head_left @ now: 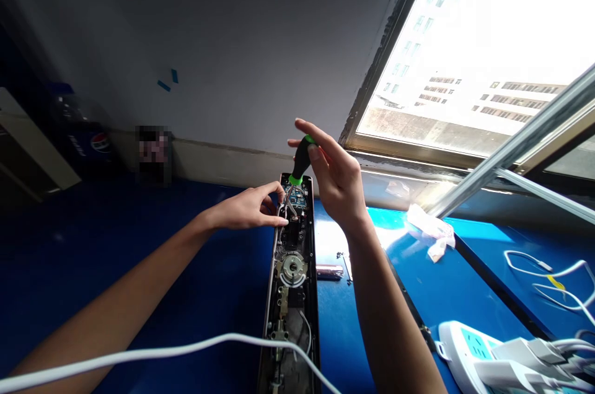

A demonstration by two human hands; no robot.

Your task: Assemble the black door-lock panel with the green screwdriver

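Note:
A long black device housing (315, 239), with its inside exposed, lies lengthwise on the blue table; it looks like an electronic door lock panel. Inside it are a circuit board (302, 199) at the far end, thin wires (292, 208) and a round metal part (294, 267). My right hand (338, 180) holds a screwdriver (302, 160) by its black and green handle, tilted, with the shaft pointing down among the wires. My left hand (251, 207) grips the left edge of the housing, thumb and curled fingers at the wires. The screwdriver's tip is hard to make out.
A white cable (186, 350) crosses the foreground over the housing. Right of it lie a small cylindrical object (330, 272) and screws (348, 281). A power strip (458, 350) with plugs, crumpled plastic (432, 230) and a long dark strip (497, 285) are at right. A window frame (506, 171) juts in.

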